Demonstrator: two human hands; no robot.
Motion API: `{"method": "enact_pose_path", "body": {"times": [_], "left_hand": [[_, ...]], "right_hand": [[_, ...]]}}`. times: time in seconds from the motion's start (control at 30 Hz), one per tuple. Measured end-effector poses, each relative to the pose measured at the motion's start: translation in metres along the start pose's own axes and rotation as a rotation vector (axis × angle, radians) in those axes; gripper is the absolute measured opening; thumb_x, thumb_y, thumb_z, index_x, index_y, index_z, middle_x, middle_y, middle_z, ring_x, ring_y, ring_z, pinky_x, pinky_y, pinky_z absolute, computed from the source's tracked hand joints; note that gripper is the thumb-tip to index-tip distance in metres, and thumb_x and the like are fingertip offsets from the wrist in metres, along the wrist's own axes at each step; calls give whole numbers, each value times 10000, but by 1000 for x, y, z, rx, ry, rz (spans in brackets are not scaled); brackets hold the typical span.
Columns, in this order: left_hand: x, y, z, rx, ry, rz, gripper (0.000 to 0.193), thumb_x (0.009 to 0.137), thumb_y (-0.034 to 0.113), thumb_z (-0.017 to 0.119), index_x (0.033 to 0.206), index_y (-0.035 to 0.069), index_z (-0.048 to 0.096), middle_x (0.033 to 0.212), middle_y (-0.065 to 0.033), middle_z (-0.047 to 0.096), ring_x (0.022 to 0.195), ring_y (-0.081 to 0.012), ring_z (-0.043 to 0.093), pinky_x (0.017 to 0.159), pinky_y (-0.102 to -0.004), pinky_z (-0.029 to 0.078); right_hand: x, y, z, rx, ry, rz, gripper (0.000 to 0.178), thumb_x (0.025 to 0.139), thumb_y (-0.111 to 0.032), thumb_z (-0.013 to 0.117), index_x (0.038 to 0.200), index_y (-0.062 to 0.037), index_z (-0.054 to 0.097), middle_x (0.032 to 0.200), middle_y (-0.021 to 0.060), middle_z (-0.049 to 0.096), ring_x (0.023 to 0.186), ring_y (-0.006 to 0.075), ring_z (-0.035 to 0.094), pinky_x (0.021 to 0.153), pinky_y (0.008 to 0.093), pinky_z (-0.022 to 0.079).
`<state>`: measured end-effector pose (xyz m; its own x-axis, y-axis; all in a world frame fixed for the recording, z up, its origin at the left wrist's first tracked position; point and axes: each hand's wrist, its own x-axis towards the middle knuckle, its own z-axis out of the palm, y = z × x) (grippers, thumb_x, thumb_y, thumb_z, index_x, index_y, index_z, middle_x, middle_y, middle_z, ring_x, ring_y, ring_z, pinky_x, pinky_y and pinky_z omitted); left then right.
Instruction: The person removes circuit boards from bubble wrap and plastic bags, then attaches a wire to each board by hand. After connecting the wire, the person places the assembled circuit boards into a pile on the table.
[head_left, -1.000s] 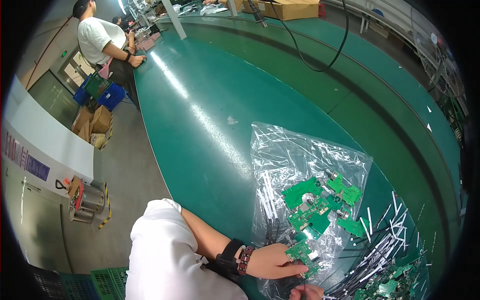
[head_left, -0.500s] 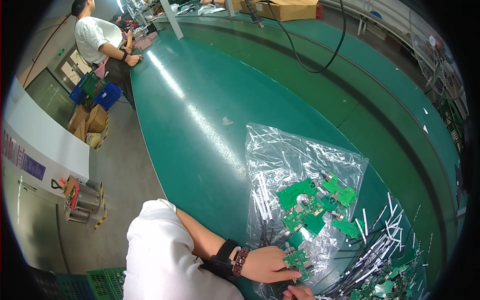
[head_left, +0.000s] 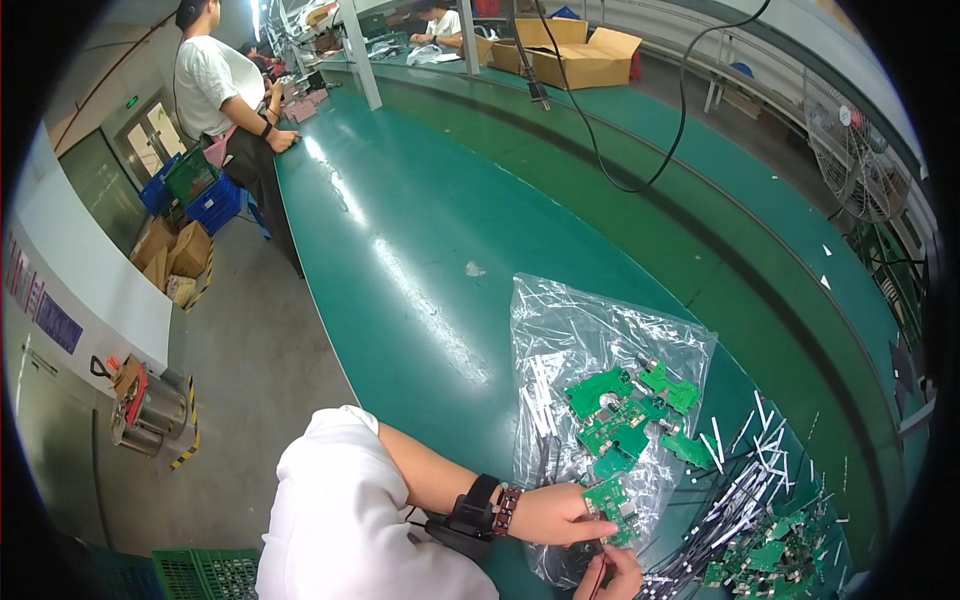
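My left hand is closed on the edge of a small green circuit board, thumb on top. Just below it, my right hand pinches a thin, dark reddish wire close to the board's lower edge. Whether the wire touches the board I cannot tell. Both hands are over the lower end of a clear plastic bag spread on the green table. Several more green circuit boards lie in a loose heap on the bag, beyond my left hand.
Black cables with white ends are strewn right of the bag, beside a pile of green boards. A black cord hangs over the far side. Another person stands at the table's far left. An open cardboard box sits at the back.
The whole view has shifted. My right hand has come further into view, and a wire now shows in its fingers. The board in my left hand is tilted more upright.
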<state>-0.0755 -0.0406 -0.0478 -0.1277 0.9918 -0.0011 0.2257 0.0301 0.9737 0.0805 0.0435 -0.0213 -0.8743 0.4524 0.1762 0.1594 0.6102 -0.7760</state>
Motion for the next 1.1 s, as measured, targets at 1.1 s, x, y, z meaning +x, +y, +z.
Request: {"method": "enact_pose_path", "body": {"times": [1.1], "left_hand": [[-20, 23, 0, -143, -260, 29, 158, 879, 143, 420, 924, 28, 520, 721, -42, 571, 644, -95, 547, 576, -218, 441]], "right_hand": [[20, 8, 8, 379, 444, -188, 40, 775, -1, 529, 804, -11, 504, 816, 91, 494, 747, 183, 492, 645, 285, 416]]}}
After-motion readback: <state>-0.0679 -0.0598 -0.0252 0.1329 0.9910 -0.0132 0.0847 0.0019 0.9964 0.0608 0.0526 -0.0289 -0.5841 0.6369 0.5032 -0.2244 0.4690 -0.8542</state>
